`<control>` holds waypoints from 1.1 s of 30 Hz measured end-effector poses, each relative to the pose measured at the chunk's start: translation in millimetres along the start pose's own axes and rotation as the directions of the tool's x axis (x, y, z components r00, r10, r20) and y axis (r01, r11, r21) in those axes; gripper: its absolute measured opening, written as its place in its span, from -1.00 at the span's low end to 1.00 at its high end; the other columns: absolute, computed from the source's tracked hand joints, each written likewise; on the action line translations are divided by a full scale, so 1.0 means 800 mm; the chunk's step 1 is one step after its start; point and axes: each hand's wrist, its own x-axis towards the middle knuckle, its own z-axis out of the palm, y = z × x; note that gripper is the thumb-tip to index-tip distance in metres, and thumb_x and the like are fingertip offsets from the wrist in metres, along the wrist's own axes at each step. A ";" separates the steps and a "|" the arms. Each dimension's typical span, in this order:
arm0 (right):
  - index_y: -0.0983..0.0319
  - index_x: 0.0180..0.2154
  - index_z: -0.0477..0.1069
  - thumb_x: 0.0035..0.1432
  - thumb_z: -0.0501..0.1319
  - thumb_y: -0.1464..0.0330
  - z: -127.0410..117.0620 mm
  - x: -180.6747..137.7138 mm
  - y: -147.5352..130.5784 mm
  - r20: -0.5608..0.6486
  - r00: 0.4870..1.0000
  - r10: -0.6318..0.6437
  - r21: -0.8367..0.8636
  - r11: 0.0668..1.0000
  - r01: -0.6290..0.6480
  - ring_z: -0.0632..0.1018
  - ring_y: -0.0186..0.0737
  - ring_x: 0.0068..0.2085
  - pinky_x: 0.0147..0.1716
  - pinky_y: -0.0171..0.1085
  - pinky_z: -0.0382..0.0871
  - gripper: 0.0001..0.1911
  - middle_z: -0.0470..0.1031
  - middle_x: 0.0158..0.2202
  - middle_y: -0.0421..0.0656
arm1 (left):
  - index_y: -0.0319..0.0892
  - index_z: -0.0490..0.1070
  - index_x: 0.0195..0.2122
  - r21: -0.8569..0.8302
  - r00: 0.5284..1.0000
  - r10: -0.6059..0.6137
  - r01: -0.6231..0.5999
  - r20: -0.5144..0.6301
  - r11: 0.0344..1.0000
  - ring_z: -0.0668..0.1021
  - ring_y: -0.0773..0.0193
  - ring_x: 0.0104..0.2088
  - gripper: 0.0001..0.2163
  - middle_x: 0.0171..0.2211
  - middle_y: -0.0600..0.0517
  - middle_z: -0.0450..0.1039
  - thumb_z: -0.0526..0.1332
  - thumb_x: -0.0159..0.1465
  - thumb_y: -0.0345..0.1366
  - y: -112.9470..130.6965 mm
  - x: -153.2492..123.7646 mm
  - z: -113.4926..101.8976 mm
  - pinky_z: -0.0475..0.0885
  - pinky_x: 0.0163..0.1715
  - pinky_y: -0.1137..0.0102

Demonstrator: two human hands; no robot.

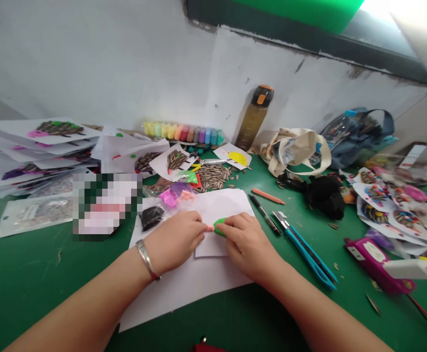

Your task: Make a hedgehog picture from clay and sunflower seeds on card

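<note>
At mid-frame, on the paper (220,203), our left hand (174,239) pinches a pink bit (210,228) against the green clay (219,226), which our right hand (248,244) clamps. We seem to be joining them; that calls for light, steady pressure.

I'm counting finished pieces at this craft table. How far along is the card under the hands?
Done: finished cards with seed figures are stacked at the left and spread at the right. In hand: the left hand and right hand pinch a pink clay bit and a green clay piece on a white card. Left, probably: this card bears no seeds yet; the sunflower seeds lie in a pile behind it.
</note>
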 end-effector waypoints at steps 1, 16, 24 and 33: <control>0.18 -0.06 0.48 0.15 0.09 0.55 0.001 0.000 0.000 -0.003 1.000 0.006 0.000 1.000 -0.006 0.35 -0.11 -0.13 -0.12 -0.13 0.20 -0.64 0.46 -0.15 -0.08 | -0.17 0.54 -0.15 0.008 1.000 -0.002 0.002 0.004 1.000 0.47 0.18 -0.27 -0.70 -0.30 -0.07 0.44 -0.01 0.38 -0.28 0.000 0.000 0.000 0.35 -0.24 0.29; 0.17 0.04 0.41 0.26 0.09 0.45 0.009 -0.001 -0.005 0.054 0.998 -0.044 -0.140 0.989 0.051 0.33 -0.09 -0.13 -0.13 -0.11 0.18 -0.67 0.46 -0.16 -0.06 | -0.17 0.47 -0.18 0.039 0.999 0.030 -0.031 0.030 0.999 0.46 0.16 -0.24 -0.76 -0.28 -0.04 0.45 0.00 0.37 -0.33 0.008 -0.002 -0.003 0.33 -0.19 0.27; 0.24 -0.01 0.43 0.20 0.08 0.51 -0.001 -0.002 -0.005 0.007 0.997 -0.073 -0.106 0.992 0.073 0.33 -0.09 -0.15 -0.14 -0.10 0.18 -0.66 0.48 -0.13 -0.05 | -0.15 0.44 -0.17 0.095 0.998 0.018 -0.023 0.055 0.995 0.44 0.16 -0.27 -0.76 -0.28 -0.05 0.40 -0.01 0.38 -0.29 0.012 -0.002 -0.002 0.33 -0.25 0.28; 0.22 0.02 0.40 0.26 0.08 0.46 0.008 -0.004 -0.007 0.040 0.994 -0.099 -0.166 0.981 0.105 0.32 -0.11 -0.17 -0.14 -0.13 0.18 -0.69 0.45 -0.20 -0.05 | -0.20 0.45 -0.17 0.036 0.998 0.025 -0.027 0.055 0.999 0.44 0.15 -0.21 -0.80 -0.23 -0.06 0.41 0.04 0.35 -0.35 0.009 0.001 -0.002 0.34 -0.17 0.28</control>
